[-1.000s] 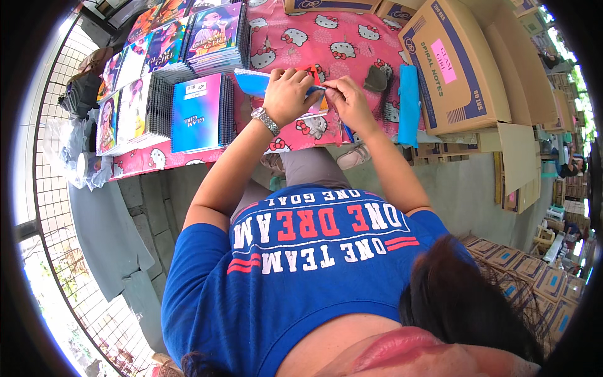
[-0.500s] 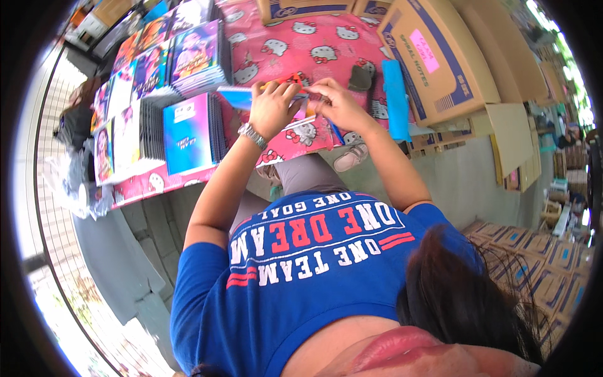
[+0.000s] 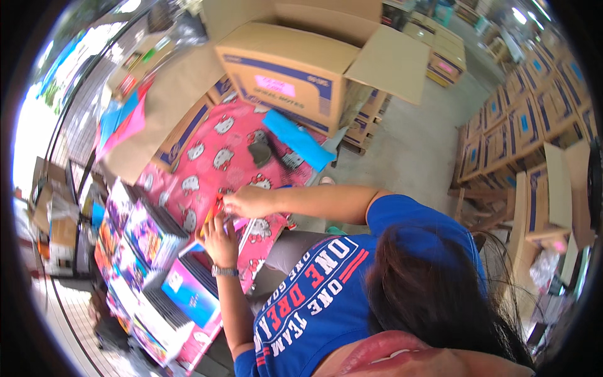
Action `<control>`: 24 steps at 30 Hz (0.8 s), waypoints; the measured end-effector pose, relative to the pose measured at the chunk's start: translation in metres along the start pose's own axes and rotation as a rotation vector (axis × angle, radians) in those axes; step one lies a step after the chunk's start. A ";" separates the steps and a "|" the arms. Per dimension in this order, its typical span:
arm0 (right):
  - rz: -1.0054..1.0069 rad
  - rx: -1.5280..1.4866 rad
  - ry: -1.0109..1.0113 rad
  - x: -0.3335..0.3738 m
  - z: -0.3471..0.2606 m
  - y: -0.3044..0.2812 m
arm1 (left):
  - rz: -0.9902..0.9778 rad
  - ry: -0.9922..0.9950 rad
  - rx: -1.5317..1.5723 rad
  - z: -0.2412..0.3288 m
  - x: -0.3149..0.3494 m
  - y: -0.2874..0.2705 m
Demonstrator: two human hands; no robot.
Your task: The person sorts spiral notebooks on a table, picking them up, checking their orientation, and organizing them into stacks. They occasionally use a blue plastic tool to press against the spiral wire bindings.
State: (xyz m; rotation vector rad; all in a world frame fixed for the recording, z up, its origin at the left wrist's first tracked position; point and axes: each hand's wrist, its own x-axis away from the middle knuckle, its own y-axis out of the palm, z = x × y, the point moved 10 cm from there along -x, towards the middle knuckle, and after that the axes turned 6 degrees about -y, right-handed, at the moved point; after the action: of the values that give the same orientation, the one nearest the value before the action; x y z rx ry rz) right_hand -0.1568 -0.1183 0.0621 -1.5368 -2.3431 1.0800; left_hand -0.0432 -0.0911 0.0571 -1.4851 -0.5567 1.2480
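My left hand (image 3: 221, 244), with a metal watch at its wrist, is closed over a thin notebook (image 3: 193, 247) with a bright cover; most of it is hidden under the fingers. Just beyond, my right hand (image 3: 248, 202) has its fingers pinched together at a small red and orange patch, and what lies between them is too small to make out. Both hands are over a table with a pink cat-print cover (image 3: 191, 182). Close by on the left stand stacks of spiral notebooks (image 3: 188, 294) with colourful covers.
Past my right hand lie a dark grey object (image 3: 259, 154) and a blue sheet (image 3: 298, 141). A large open cardboard box (image 3: 286, 81) stands at the table's far edge, its flap sticking out. Many stacked cartons (image 3: 515, 135) fill the right side.
My view has turned to the right, so the table now sits further left and the stacked cartons show more. Both hands stay close together at the notebook.
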 end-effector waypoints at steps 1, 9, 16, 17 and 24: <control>0.051 0.023 -0.092 0.002 -0.012 -0.005 | 0.023 0.009 0.012 0.002 0.000 -0.005; 0.055 0.148 -0.310 0.008 -0.024 0.002 | 0.006 0.029 0.069 0.005 0.003 -0.007; -0.307 0.291 0.020 -0.050 0.129 -0.009 | -0.069 0.069 0.156 0.010 0.003 -0.004; -0.319 0.561 0.082 -0.051 0.132 -0.018 | -0.069 0.017 0.147 -0.007 0.013 -0.004; -0.512 0.503 0.241 -0.016 0.193 -0.016 | -0.025 0.059 0.277 -0.002 0.012 -0.014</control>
State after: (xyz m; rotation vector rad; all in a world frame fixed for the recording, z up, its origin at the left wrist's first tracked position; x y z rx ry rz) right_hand -0.2528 -0.2297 -0.0656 -0.7820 -1.9355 1.1467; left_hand -0.0337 -0.0772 0.0649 -1.2745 -0.3461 1.2050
